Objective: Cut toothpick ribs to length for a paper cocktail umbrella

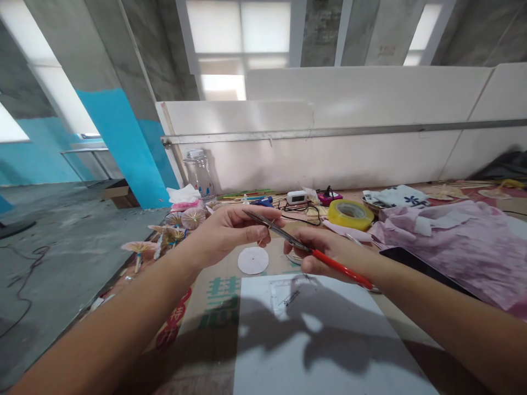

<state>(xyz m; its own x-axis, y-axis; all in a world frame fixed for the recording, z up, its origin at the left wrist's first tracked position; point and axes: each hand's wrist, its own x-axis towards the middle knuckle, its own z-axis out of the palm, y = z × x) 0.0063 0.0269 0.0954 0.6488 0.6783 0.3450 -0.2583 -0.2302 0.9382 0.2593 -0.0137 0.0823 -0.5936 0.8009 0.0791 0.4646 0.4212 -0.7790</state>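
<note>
My left hand [234,230] pinches a small thin stick [260,241] between thumb and fingers. In my right hand [323,247] are scissors with red handles [341,267], their metal blades pointing up and left, the tips beside my left fingers. The blades lie across the stick's upper end; whether they touch it I cannot tell. Below my hands a round white paper disc [253,260] lies flat on the cardboard [206,307]. Nearer to me is a white sheet [329,340], with a clear ruler [284,299] at its top edge.
Small paper umbrellas [193,218] stand along the left edge. Behind my hands are a clear jar [199,175], a blue glue gun [262,202], a white device [297,197] and yellow tape [349,214]. Pink cloth [453,241] lies at the right, over a dark flat object [424,269].
</note>
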